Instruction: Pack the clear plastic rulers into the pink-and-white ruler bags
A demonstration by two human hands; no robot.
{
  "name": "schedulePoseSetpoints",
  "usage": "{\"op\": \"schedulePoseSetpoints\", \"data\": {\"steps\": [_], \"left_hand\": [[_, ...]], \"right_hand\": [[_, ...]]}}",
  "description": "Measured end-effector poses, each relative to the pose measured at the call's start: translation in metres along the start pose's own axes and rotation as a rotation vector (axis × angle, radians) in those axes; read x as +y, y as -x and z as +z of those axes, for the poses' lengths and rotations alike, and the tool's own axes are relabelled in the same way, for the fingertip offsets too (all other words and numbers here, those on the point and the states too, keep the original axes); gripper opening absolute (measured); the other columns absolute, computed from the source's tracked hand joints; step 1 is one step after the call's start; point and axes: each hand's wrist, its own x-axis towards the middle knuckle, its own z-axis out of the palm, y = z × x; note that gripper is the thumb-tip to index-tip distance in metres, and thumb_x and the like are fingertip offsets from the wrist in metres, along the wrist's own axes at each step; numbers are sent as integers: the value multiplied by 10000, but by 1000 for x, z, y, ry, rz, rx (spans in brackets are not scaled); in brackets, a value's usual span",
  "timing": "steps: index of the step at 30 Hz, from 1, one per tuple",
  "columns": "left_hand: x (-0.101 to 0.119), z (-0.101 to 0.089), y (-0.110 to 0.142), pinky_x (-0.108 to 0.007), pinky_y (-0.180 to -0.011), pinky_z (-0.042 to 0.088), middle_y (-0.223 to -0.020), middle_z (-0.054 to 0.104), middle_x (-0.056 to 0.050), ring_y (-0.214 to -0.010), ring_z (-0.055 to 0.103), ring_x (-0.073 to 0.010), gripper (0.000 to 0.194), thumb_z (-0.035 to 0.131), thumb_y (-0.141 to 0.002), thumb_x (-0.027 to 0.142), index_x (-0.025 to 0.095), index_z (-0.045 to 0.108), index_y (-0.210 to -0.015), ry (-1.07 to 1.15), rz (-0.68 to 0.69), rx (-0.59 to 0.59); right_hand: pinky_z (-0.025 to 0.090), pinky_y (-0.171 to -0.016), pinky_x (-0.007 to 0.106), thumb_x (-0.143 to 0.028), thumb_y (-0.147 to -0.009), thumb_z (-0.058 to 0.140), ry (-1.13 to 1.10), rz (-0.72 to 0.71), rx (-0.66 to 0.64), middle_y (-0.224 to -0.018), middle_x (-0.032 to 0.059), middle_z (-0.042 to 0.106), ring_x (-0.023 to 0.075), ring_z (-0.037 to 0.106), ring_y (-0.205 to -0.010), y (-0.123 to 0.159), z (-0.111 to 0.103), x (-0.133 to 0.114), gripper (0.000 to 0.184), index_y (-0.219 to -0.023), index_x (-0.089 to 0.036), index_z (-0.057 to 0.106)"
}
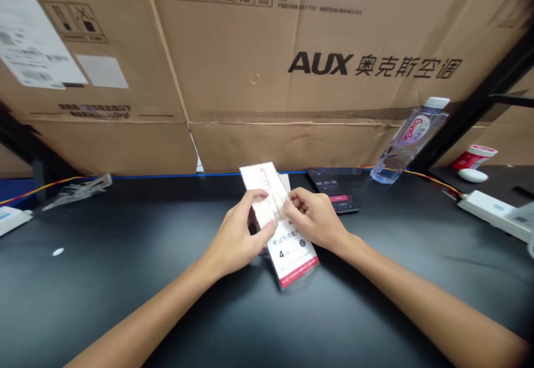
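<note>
A ruler set packet [292,254] with a white printed card, a red stripe and a clear plastic sleeve is held at a tilt over the black table. Its upper part shows a clear ruler [263,181] with scale marks; whether the ruler is inside the sleeve or partly out, I cannot tell. My left hand [241,235] is closed around the packet's left side, thumb on the front. My right hand [315,215] pinches the right edge near the ruler, its fingertips partly hidden. Behind the packet, a bit of white [285,181] shows between the hands.
A phone [334,189] with a running timer lies behind my right hand. Farther right are a leaning water bottle [406,140], a red-and-white tub [474,157] and a power strip [496,212]. Clear plastic wrapping [79,190] lies left. Cardboard boxes [250,95] wall off the back.
</note>
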Motion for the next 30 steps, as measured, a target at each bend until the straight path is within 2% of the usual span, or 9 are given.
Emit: {"op": "schedulePoseSetpoints", "data": {"steps": [3,7,9,13,16,21,26,30], "left_hand": [[12,0,6,-312,-790,511,-1036,676,-25,-903,648,-212,377,620,-886,285,263,503,-1244,143,32,7],[19,-1,10,-295,-667,511,-958,683,-12,-768,644,-194,384,601,-903,285,279,479,-1267,234,6,-13],[18,-1,10,-300,-657,512,-904,677,-2,-738,640,-194,388,600,-899,273,281,477,-1267,257,-4,-23],[14,0,8,-312,-684,524,-928,679,-4,-763,649,-201,453,612,-856,213,280,488,-1286,303,-20,-2],[16,0,7,-287,-638,515,-976,680,-12,-733,637,-180,516,626,-816,175,272,486,-1303,398,-55,-9],[17,-3,6,-255,-588,493,-877,659,4,-678,605,-155,602,646,-793,151,285,473,-1354,542,-116,-49],[17,-6,5,-294,-676,545,-1012,679,-31,-848,669,-214,737,660,-759,116,313,436,-1433,689,-145,-67],[20,-11,2,-275,-648,541,-1004,692,-25,-802,665,-195,742,654,-730,83,307,473,-1413,652,-119,-37]], "right_hand": [[372,-544,235,-231,-897,529,-80,-96,-62,-610,-40,561,100,483,-525,7,1,-11,93,-854,-185,598],[352,-514,223,-218,-923,497,-135,-106,-121,-600,-46,537,92,450,-512,13,4,-18,113,-884,-182,597],[339,-511,228,-218,-933,477,-114,-117,-129,-586,-48,510,91,424,-503,14,5,-18,135,-874,-182,593],[327,-519,242,-223,-945,446,-64,-125,-126,-591,-40,490,98,415,-508,16,7,-18,177,-857,-181,594],[316,-508,246,-231,-953,434,-74,-102,-123,-592,-38,482,101,408,-503,16,8,-19,193,-867,-183,600],[325,-510,249,-254,-967,418,-130,-76,-109,-608,-31,488,106,419,-512,17,9,-20,216,-863,-190,596],[329,-502,249,-229,-968,372,-228,-12,-24,-620,-26,477,110,400,-517,20,9,-20,232,-856,-195,573],[369,-514,249,-259,-996,359,-280,-22,-38,-682,-5,552,116,456,-552,19,4,-25,260,-890,-194,587]]}}
